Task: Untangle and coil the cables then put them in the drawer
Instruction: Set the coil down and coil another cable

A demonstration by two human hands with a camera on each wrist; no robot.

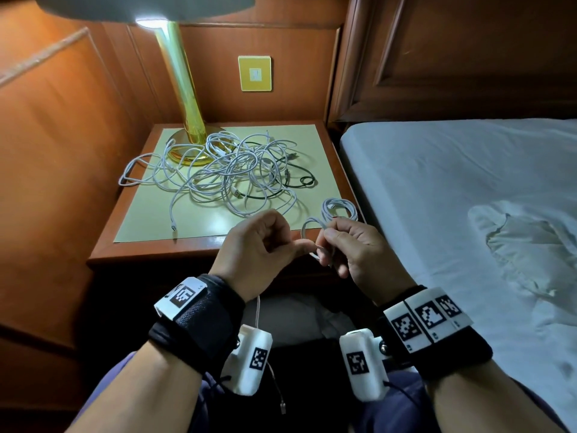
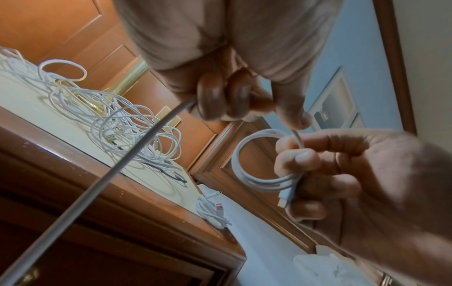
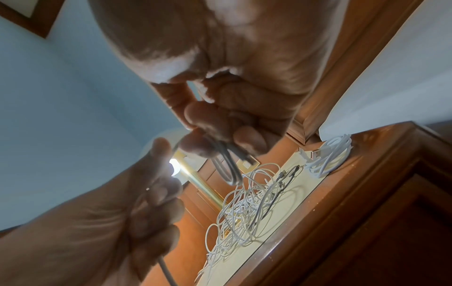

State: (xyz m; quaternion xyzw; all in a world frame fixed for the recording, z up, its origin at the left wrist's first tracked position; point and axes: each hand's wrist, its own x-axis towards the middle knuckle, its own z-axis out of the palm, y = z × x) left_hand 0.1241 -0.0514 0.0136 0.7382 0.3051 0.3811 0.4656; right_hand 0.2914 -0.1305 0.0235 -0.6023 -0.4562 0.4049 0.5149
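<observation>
A tangle of white and dark cables [image 1: 231, 170] lies on the nightstand top [image 1: 150, 214] around the lamp base. One coiled white cable [image 1: 340, 209] rests at its front right corner. In front of the nightstand my right hand [image 1: 349, 245] pinches a small coil of white cable [image 2: 254, 166], its plug end tucked under the fingers. My left hand [image 1: 265, 242] grips the same cable's free length [image 2: 102, 180], which hangs past my wrist to a USB plug [image 1: 283, 407]. The two hands almost touch.
A brass lamp [image 1: 184, 89] stands at the back left of the nightstand, below a yellow wall plate [image 1: 254, 73]. A bed with a white sheet [image 1: 468, 198] lies close on the right. Wood panelling closes the left side. The nightstand's front [image 3: 403, 232] is dark wood.
</observation>
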